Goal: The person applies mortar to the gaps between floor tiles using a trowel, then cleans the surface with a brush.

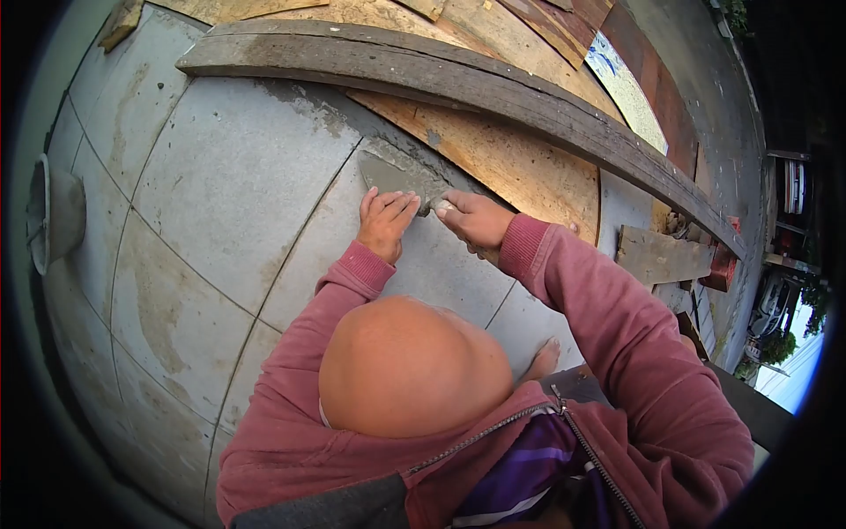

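Observation:
A grey triangular trowel (386, 182) lies low over the tiled floor, its blade pointing up and left beside a strip of wet mortar (419, 167). My right hand (476, 220) is wrapped round the trowel's handle, close to the blade. The fingertips of my left hand (388, 220) rest on the blade's lower edge, fingers extended and slightly apart. Grey floor tiles (251, 154) with dark joints spread out to the left and below the hands. Part of the blade is hidden behind my left fingers.
A long weathered wooden beam (423, 75) arches across, beyond the hands. Plywood sheets (502, 163) lie under and behind it. A bucket (63, 212) stands at the far left. A short board (665, 256) is on the right. My bent knee (410, 366) is below the hands.

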A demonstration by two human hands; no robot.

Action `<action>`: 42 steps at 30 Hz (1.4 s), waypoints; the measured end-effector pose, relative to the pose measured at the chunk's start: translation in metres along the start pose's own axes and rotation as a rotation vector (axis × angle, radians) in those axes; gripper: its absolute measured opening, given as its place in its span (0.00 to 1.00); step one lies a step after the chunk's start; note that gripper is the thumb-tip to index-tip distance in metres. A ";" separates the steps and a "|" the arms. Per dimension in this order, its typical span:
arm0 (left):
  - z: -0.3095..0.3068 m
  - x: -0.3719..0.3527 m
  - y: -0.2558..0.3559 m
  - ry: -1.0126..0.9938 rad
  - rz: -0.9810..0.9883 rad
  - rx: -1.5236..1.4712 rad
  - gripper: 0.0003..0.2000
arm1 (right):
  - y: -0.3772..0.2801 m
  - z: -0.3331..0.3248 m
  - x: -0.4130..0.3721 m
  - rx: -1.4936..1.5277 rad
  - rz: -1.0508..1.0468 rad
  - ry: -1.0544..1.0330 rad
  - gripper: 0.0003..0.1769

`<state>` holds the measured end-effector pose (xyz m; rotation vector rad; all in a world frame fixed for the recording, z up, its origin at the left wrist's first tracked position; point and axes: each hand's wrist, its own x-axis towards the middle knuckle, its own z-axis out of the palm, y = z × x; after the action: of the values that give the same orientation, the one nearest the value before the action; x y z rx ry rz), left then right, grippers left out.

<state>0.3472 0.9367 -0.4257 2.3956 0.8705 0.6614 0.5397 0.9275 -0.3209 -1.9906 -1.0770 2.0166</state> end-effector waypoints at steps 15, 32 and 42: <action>-0.016 0.005 -0.014 -0.003 -0.032 -0.014 0.21 | -0.019 0.009 0.006 -0.092 -0.097 0.059 0.23; -0.047 0.016 -0.033 0.173 -0.233 -0.284 0.23 | 0.040 0.006 -0.074 0.276 0.050 0.017 0.13; 0.010 0.063 -0.086 -0.265 -0.391 0.453 0.26 | 0.081 0.023 -0.185 -0.063 0.170 0.107 0.18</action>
<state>0.3574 1.0345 -0.4676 2.4979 1.4335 -0.0109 0.5750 0.7586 -0.2133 -2.2647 -0.9917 1.9490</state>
